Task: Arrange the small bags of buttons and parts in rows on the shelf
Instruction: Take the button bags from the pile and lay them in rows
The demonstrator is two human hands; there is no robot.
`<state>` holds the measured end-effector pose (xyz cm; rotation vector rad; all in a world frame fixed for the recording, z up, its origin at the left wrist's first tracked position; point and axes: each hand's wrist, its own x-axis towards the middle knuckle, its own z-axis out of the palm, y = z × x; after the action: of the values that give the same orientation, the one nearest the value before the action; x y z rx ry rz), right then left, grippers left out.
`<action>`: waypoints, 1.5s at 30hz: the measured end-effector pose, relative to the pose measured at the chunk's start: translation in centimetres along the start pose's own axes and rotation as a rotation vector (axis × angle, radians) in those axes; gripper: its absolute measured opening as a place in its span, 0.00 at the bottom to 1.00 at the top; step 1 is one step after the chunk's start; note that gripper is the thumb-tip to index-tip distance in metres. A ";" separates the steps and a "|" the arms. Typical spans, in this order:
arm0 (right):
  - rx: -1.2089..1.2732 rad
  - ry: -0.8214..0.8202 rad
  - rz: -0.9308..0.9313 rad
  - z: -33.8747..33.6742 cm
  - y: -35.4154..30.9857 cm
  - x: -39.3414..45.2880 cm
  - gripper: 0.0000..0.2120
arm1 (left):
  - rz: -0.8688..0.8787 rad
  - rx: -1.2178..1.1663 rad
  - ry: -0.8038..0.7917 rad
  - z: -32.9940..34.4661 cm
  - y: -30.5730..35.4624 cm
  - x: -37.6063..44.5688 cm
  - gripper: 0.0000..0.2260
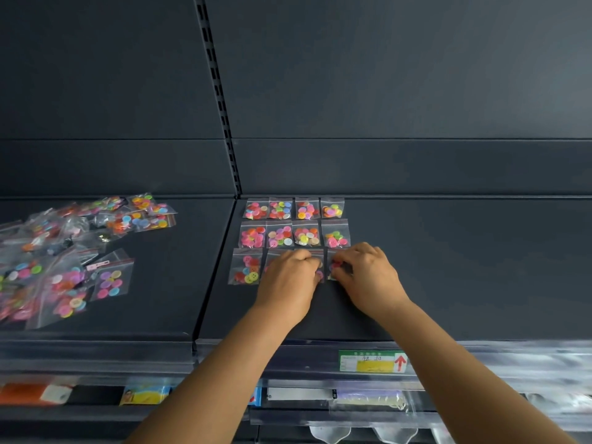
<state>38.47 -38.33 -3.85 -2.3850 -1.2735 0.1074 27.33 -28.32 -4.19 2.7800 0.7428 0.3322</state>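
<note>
Nearest the camera, a green and yellow price label [373,361] with a red arrow sits in the clear strip along the front edge of the dark shelf [464,267]. Just beyond it, two forearms reach onto the shelf. The left hand [290,280] lies knuckles up with its fingers curled over the middle bags of the front row [245,266]; whether it grips one cannot be told. The right hand [365,277] pinches the row's last bag [333,267] with bent fingertips. Behind lie a middle row [294,233] and a back row [293,208] of four button bags each. Far left, on the neighbouring panel, lies a loose heap of bags [64,257].
</note>
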 end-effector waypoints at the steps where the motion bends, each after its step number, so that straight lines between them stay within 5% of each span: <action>1: -0.003 -0.001 -0.005 0.1 0.0 0.1 0.11 | -0.005 0.000 -0.005 -0.1 0.0 0.0 0.13; 8: 0.020 0.064 -0.036 -0.4 0.2 1.3 0.15 | 0.022 -0.025 0.016 -0.4 -0.3 1.1 0.19; 15: -0.040 -0.118 -0.060 -0.2 0.2 3.4 0.16 | 0.038 0.058 -0.134 -0.4 -0.6 3.4 0.22; 24: -0.021 -0.111 -0.046 -0.2 0.2 3.6 0.15 | 0.032 0.025 -0.161 -0.5 -1.0 3.7 0.21; 34: -0.029 -0.051 -0.202 -0.5 -4.1 2.4 0.20 | -0.073 0.038 0.065 -3.8 -3.0 -0.9 0.23; 45: -0.024 -0.143 -0.423 3.8 -16.6 1.5 0.28 | -0.286 0.131 0.163 -9.0 -13.2 -9.8 0.26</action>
<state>25.49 -27.78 -0.27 -2.1034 -1.8245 0.1362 10.53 -20.62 -1.09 2.7352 1.2255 0.4713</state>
